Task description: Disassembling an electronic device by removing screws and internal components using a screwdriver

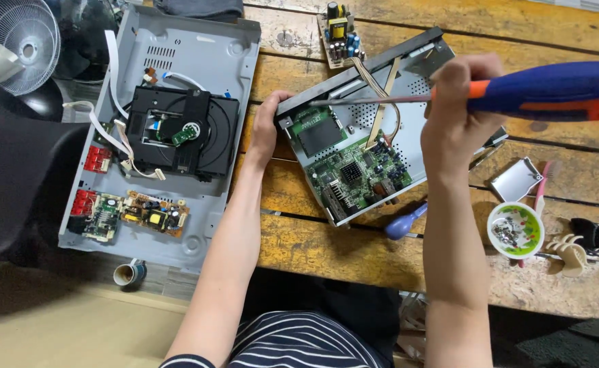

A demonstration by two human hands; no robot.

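We see a screwdriver [545, 90] with a blue and orange handle and a bare steel shaft. The open chassis [364, 129] is grey metal with a black front edge, and its circuit board [354, 174] is green. The larger case [170, 123] is pale grey, holding a black disc drive [180, 133], red connectors [97, 159] and white ribbon cables [112, 65]. The table [381, 252] is worn yellow-brown wood. A small bowl [515, 230] is white with a green rim pattern. Our shirt [299, 341] is dark with white stripes.
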